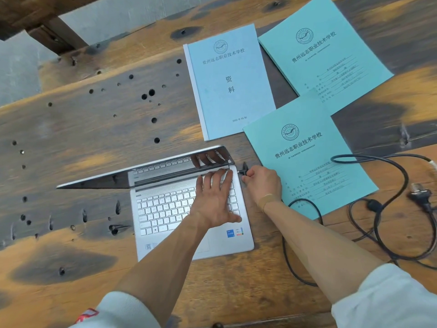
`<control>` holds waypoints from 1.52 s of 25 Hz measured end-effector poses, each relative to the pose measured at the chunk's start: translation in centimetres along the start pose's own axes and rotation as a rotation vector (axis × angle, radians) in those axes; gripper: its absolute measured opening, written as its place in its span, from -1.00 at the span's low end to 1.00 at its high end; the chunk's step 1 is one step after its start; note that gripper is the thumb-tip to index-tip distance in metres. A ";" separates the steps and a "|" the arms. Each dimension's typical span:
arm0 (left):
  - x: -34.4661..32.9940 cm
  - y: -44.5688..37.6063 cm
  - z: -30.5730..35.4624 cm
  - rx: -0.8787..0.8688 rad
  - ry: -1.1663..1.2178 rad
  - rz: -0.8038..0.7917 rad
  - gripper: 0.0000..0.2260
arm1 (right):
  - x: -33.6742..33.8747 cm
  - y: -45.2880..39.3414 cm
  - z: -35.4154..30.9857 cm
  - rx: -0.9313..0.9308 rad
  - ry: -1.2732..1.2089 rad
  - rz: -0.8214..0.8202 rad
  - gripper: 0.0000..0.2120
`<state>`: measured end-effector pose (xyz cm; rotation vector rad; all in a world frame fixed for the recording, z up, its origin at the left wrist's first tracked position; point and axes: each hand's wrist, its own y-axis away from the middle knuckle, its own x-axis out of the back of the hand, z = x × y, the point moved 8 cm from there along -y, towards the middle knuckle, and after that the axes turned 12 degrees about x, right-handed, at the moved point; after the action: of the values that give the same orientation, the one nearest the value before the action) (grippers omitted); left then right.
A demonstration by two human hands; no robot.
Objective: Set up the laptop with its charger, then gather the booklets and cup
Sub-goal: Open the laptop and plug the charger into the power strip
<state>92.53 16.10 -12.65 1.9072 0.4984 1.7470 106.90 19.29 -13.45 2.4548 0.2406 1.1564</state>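
A silver laptop (165,209) lies open on the wooden table (94,143). My left hand (216,197) presses flat on the right side of its keyboard. My right hand (261,185) pinches the black charger connector (243,171) at the laptop's right edge. The black charger cable (383,209) loops over the table to the right and ends in a wall plug (423,197). Three booklets lie behind the laptop: a pale blue one (229,84), a teal one (324,46) at the back right, and a nearer teal one (307,157) beside my right hand. No cup is in view.
The tabletop is rough dark wood with several holes and knots. Its far left edge (71,65) drops to a grey floor (19,65), with a dark wooden beam (47,29) beyond it.
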 end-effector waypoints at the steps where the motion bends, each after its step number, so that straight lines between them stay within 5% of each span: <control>1: 0.0 0.0 0.0 -0.002 -0.004 0.001 0.12 | 0.0 -0.1 -0.1 0.019 0.021 -0.005 -0.83; 14: -0.1 -0.1 0.5 -0.014 -0.022 -0.022 0.11 | -1.6 0.9 -2.0 0.217 0.200 -0.031 -0.87; 23: -0.3 1.7 0.3 0.108 -0.073 -0.091 0.10 | -1.6 2.1 -2.8 0.297 0.334 -0.315 -0.61; 31: 1.7 8.4 -3.6 0.183 0.136 0.015 0.07 | 0.5 7.2 -5.8 0.523 0.540 -0.200 -0.28; 38: 3.2 14.9 -6.9 0.134 0.269 0.214 -0.03 | 2.9 13.9 -7.2 0.555 0.612 -0.080 -0.19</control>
<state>85.10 6.71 -0.94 1.8818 0.5350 2.1768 102.96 9.81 -1.23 2.3999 0.9360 1.9920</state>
